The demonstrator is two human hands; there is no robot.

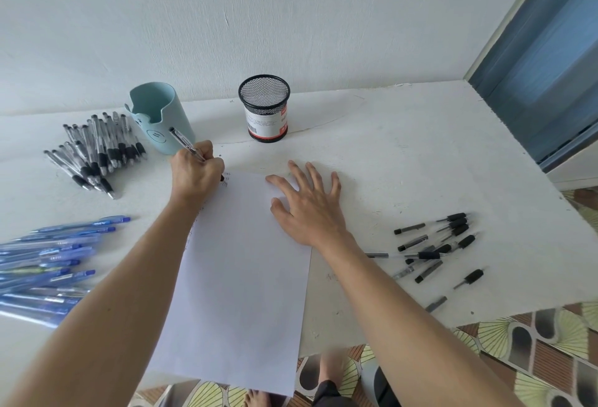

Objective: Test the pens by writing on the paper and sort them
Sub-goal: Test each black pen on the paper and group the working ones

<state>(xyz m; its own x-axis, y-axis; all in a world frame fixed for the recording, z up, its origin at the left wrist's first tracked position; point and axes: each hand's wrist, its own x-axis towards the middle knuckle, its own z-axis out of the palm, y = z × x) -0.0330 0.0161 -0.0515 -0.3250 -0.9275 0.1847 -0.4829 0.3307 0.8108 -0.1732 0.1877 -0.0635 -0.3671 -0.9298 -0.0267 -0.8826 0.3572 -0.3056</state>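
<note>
- Pen [185,144]: our left hand [197,173] grips it, fingers curled round the barrel, tip at the far left corner of the paper [239,277].
- Our right hand [312,209] lies flat, fingers spread, on the paper just right of that grip.
- Teal holder [158,115] stands just behind the grip; clear pens [94,151] lie left of it.

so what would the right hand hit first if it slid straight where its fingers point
Likely the black mesh cup, near its edge; the right hand lies flat on the paper with bare table between. It could miss and reach the wall.
</note>
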